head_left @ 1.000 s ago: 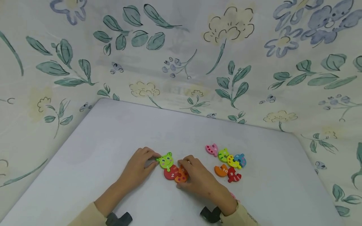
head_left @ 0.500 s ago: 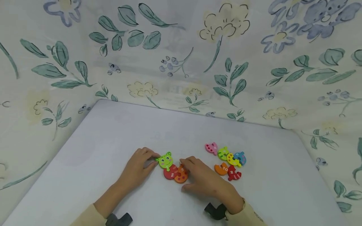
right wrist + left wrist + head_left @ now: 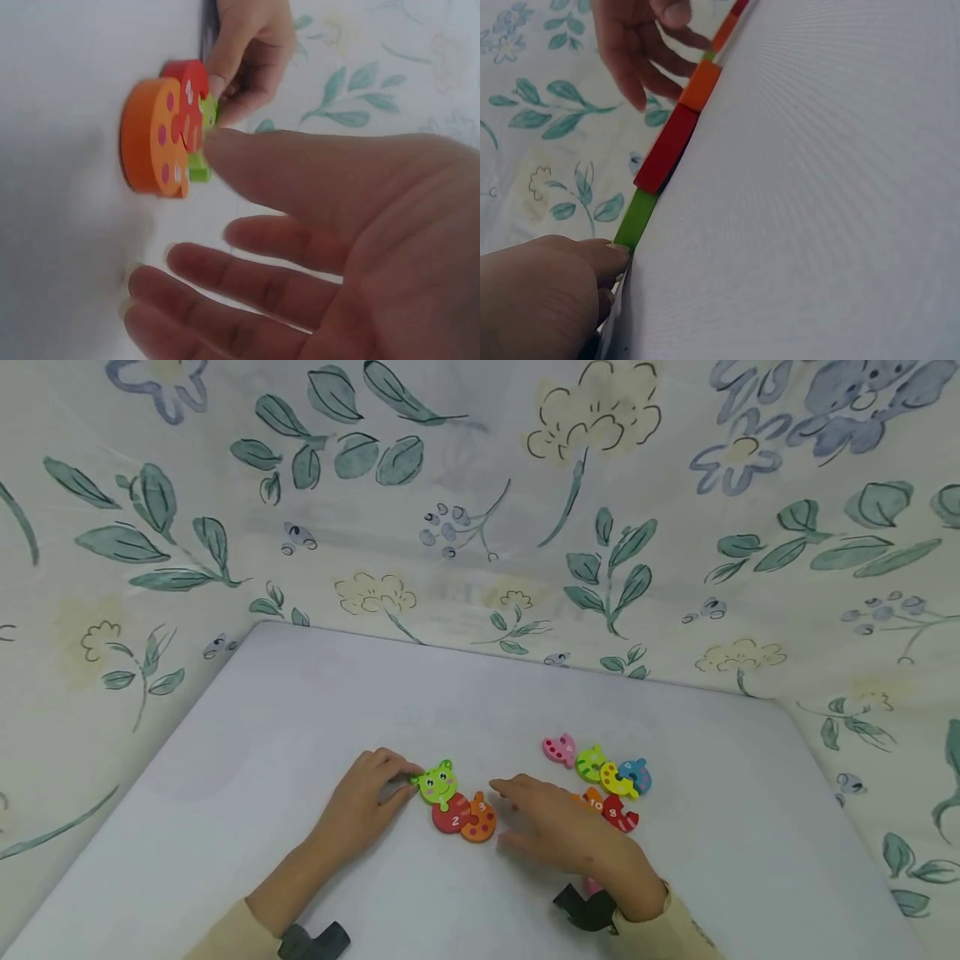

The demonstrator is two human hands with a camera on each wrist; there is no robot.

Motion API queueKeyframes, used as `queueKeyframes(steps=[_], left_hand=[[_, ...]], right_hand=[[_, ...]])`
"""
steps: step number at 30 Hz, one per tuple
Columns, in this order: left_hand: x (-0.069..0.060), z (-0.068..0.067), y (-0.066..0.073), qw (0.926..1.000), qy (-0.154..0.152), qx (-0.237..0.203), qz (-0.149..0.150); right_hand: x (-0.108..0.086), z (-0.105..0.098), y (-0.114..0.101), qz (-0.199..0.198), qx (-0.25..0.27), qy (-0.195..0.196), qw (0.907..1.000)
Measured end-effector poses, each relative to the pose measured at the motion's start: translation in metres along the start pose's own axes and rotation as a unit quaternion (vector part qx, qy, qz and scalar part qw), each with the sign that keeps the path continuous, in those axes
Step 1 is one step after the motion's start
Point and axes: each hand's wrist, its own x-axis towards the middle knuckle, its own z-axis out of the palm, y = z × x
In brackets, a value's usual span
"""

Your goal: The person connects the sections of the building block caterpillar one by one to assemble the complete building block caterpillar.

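Observation:
A green smiling head piece (image 3: 437, 783) joins a red piece (image 3: 451, 816) numbered 2, which locks into a spotted orange piece (image 3: 478, 823) numbered 3. My left hand (image 3: 362, 797) pinches the head's left edge between thumb and index finger; the left wrist view shows those fingers against the green side (image 3: 637, 219). Just right of the orange piece, my right hand (image 3: 562, 828) hovers with fingers spread and nothing held. In the right wrist view its palm and fingers (image 3: 337, 247) are apart from the orange piece (image 3: 150, 139).
Right of my right hand lie a pink piece (image 3: 558, 749), a green one (image 3: 590, 763), a yellow one (image 3: 615, 780), a blue one (image 3: 637, 777), an orange one numbered 10 and a red one (image 3: 619, 814). Another pink piece shows partly by the right wrist. Floral fabric stands behind the white table (image 3: 360, 693).
My right hand has let go of the spotted orange piece and moved right, its fingers opening. The left hand stays at the green head, and the joined pieces keep their arrangement.

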Motion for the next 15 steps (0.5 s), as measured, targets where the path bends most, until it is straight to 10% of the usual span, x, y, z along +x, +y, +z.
queueKeyframes(steps=[15], left_hand=[[0.0, -0.001, -0.001, 1.0, -0.002, -0.007, 0.002]], right_hand=[[-0.007, -0.022, 0.029, 0.035, -0.009, 0.101, 0.9943]])
